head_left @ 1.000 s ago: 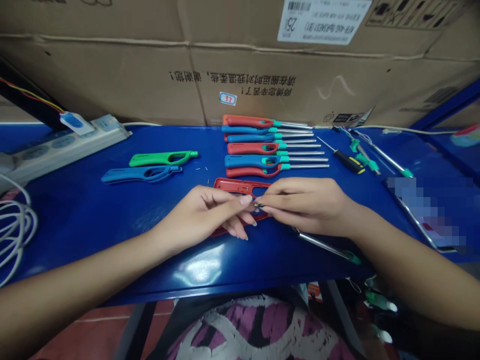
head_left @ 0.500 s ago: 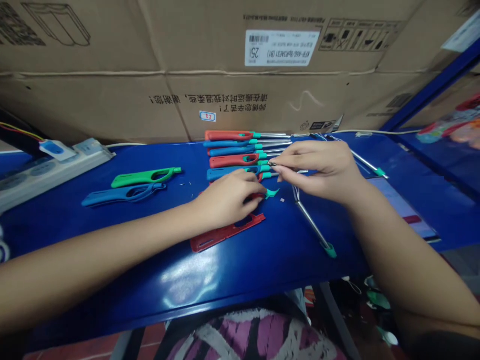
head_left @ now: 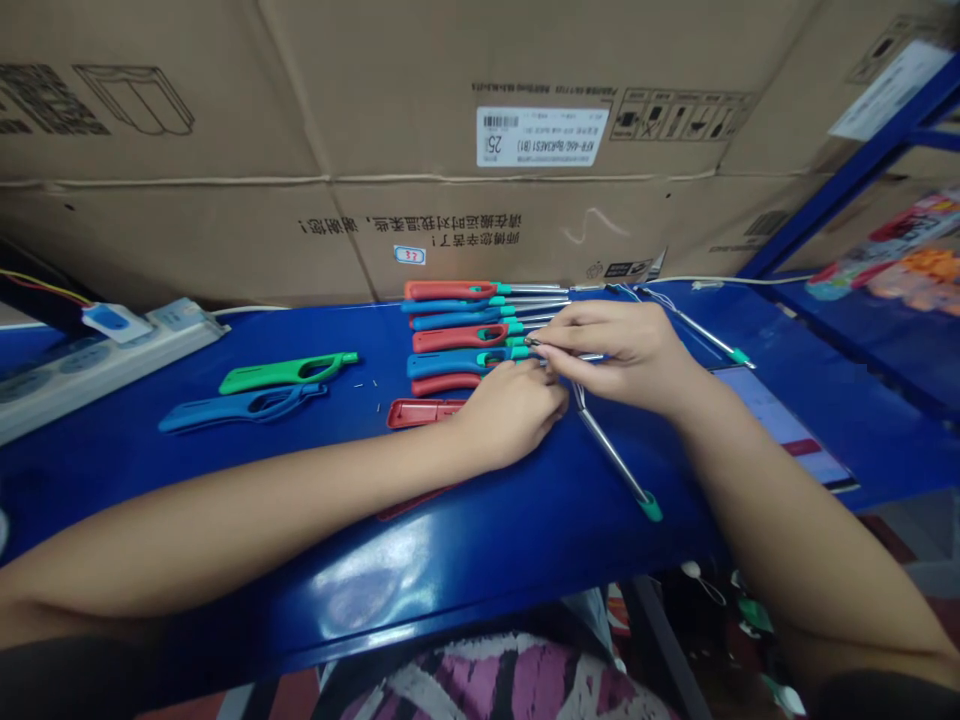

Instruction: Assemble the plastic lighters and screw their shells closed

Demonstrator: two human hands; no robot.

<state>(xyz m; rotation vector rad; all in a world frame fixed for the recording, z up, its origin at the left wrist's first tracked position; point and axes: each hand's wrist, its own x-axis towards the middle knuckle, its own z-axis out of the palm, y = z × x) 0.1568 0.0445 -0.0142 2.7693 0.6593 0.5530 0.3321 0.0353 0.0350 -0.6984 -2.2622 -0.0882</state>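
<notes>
My right hand (head_left: 622, 355) pinches a small dark metal part (head_left: 532, 341) between thumb and forefinger. Close beside it, my left hand (head_left: 514, 415) has its fingers curled together; whatever they hold is hidden. Under the left hand lies an open red lighter shell half (head_left: 420, 412), its right end covered. Another red shell half (head_left: 420, 502) shows partly below my left forearm. Just behind my hands is a row of gas lighters in red and blue, including a blue lighter (head_left: 446, 363). A metal lighter tube (head_left: 611, 445) with wires and a green tip lies below my right hand.
At left lie a green lighter handle (head_left: 281, 373) and a blue lighter handle (head_left: 240, 408), with tiny metal pins nearby. A power strip (head_left: 112, 365) is at far left. Cardboard (head_left: 247, 235) stands behind. Another tube (head_left: 701, 333) and a screen-like panel (head_left: 780, 420) lie right.
My left hand has moved right, off the red shell half, to the fingertips of my right hand. The right hand keeps its pinch. The view has shifted slightly.
</notes>
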